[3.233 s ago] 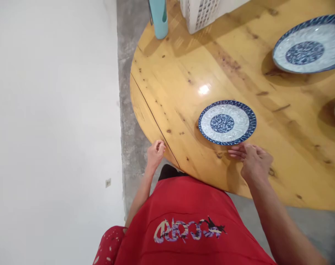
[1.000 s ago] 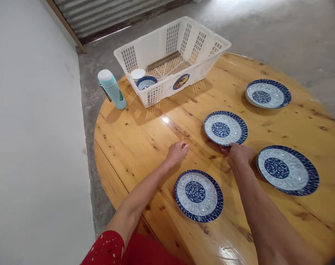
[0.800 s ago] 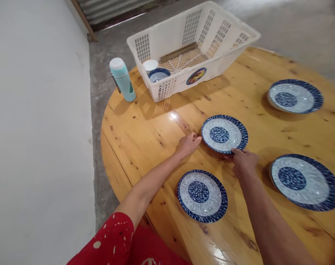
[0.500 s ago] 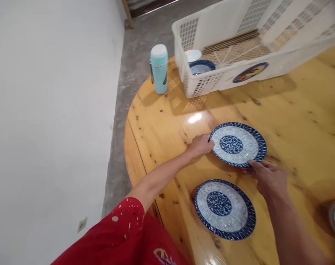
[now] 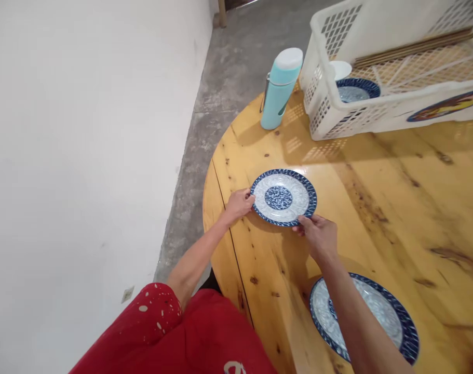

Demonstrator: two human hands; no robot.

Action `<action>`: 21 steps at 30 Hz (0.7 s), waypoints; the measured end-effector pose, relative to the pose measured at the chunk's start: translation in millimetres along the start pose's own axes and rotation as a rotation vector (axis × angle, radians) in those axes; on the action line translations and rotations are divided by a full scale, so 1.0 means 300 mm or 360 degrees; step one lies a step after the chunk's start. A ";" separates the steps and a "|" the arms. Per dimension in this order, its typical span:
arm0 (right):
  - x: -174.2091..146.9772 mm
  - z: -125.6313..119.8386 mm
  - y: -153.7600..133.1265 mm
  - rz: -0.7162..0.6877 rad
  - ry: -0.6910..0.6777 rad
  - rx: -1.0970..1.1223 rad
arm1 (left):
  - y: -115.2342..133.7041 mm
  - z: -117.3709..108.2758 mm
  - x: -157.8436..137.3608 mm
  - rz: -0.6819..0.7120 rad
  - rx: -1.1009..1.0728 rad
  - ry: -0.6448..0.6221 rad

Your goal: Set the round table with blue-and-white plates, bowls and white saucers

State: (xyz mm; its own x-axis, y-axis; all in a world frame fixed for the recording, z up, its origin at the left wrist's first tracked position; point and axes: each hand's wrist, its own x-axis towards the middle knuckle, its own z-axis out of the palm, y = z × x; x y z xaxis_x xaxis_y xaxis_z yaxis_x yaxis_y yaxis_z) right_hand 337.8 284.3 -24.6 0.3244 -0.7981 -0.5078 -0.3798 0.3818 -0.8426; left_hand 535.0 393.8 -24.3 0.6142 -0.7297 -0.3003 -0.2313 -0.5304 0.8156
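A blue-and-white patterned plate [image 5: 283,200] is held between both hands over the left part of the wooden table. My left hand [image 5: 239,202] grips its left rim, thumb on top. My right hand [image 5: 320,235] pinches the near right rim with the thumb above and fingers beneath. Whether the plate's underside touches the wood I cannot tell. A second plate [image 5: 380,306] of like pattern lies on the table closer to me, partly covered by my right forearm.
Beyond the held plate, a light-blue bottle [image 5: 279,93] with a white lid stands near the edge of the table [image 5: 376,208]. A white plastic basket [image 5: 392,106] beside it contains a blue-rimmed dish [image 5: 359,91], a white dish [image 5: 340,69] and long thin sticks [image 5: 415,49]. A white wall [image 5: 84,156] rises at left.
Both hands have carried the held plate leftward across the table, closer to its left edge. The view has shifted, and my right forearm now crosses over the second plate.
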 end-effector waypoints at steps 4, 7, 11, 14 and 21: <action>0.003 0.088 -0.015 -0.0022 0.0021 0.0043 | -0.042 -0.050 0.029 0.0009 -0.0044 0.0061; 0.009 0.122 -0.024 -0.0023 0.0061 0.0068 | -0.058 -0.067 0.054 0.0045 -0.0055 0.0085; 0.015 0.142 -0.016 -0.0020 0.0094 0.0063 | -0.069 -0.078 0.074 0.0067 0.0008 0.0105; 0.022 0.147 0.004 -0.0037 0.0096 0.0019 | -0.074 -0.081 0.078 0.0081 0.0029 0.0092; 0.032 0.153 0.024 -0.0067 0.0103 0.0007 | -0.077 -0.082 0.087 0.0036 -0.0019 0.0037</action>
State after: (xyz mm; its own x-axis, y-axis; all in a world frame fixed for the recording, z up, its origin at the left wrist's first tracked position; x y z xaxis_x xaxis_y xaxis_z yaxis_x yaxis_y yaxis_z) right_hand 378.0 300.7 -43.8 0.2833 -0.8418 -0.4595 -0.3632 0.3493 -0.8638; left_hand 574.9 397.6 -38.8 0.6261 -0.7314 -0.2702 -0.2366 -0.5084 0.8279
